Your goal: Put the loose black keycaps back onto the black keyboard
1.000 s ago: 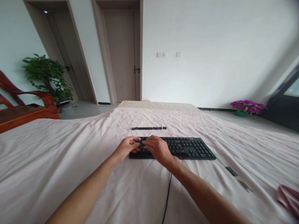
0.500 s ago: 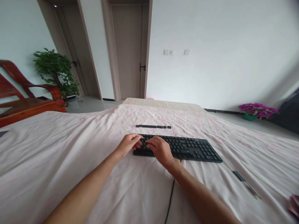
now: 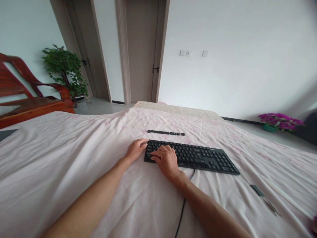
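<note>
A black keyboard (image 3: 193, 155) lies on the pale floral cloth. At its upper left corner is my left hand (image 3: 136, 148), closed, with thumb and forefinger touching the edge. My right hand (image 3: 167, 160) rests over the left part of the keys, its thumb and forefinger slightly apart near the lower left keys; some keys are hidden under it. Beyond the keyboard, a row of removed keycaps (image 3: 182, 134) includes one long spacebar keycap (image 3: 161, 132). To the right lies a wire tool with a dark handle (image 3: 257, 190), which looks like a keycap puller.
The keyboard's black cable (image 3: 182, 211) runs toward me between my forearms. The cloth (image 3: 99, 152) has many folds. Farther off are a wooden chair (image 3: 59, 91), a green plant (image 3: 64, 66), a door (image 3: 141, 49) and purple flowers (image 3: 282, 120).
My left hand has moved left off the keys to the keyboard's upper left corner. My right hand has shifted slightly left and toward the lower keys. The view has turned a little.
</note>
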The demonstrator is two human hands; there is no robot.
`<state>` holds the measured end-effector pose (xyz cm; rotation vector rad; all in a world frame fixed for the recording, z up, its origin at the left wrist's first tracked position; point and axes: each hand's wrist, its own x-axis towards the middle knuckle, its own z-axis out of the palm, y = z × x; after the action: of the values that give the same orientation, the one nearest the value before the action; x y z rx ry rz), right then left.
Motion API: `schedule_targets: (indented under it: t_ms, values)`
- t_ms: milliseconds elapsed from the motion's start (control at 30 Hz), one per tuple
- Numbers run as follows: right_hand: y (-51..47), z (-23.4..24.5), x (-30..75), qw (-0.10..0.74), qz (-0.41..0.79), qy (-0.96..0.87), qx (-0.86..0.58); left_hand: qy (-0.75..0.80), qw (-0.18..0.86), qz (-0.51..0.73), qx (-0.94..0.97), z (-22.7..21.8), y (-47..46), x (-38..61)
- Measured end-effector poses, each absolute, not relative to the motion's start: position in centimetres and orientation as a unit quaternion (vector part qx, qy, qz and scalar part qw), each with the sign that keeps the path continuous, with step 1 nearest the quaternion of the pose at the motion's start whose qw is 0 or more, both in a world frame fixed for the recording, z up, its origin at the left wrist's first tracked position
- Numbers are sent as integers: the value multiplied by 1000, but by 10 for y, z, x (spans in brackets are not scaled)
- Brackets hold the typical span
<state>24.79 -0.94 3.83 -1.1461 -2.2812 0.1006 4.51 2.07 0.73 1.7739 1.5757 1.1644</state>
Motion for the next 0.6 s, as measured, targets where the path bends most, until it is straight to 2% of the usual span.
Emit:
schedule_targets:
  t_ms: [600]
  values:
    - [-12, 46, 236, 241, 5, -880, -408, 570, 244, 420, 662, 0, 25, 41]
